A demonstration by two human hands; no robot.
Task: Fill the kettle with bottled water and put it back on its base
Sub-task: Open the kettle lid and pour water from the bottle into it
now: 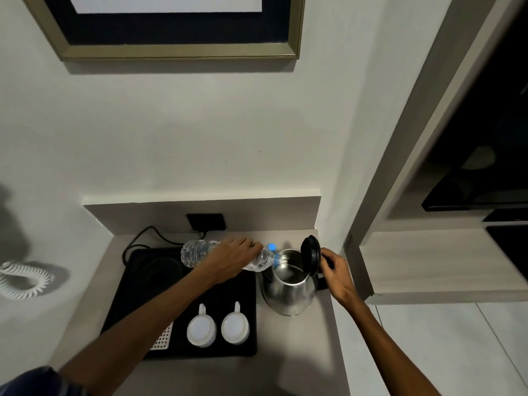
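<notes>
A steel kettle (288,292) stands on the counter right of a black tray, its black lid (311,257) swung up and open. My left hand (233,260) grips a clear water bottle (197,251) tipped nearly flat, its neck at the kettle's open mouth. A blue cap (271,246) lies on the counter just behind the neck. My right hand (335,270) is closed on the kettle's black handle behind the lid. The round black kettle base (160,270) sits on the tray's back left, bare.
The black tray (251,318) holds two white cups (201,330) (235,327) upside down and a dotted white packet (163,337). A black cord (143,238) runs to a wall socket (205,222). A coiled white cord (23,281) hangs left. The counter edge drops off at right.
</notes>
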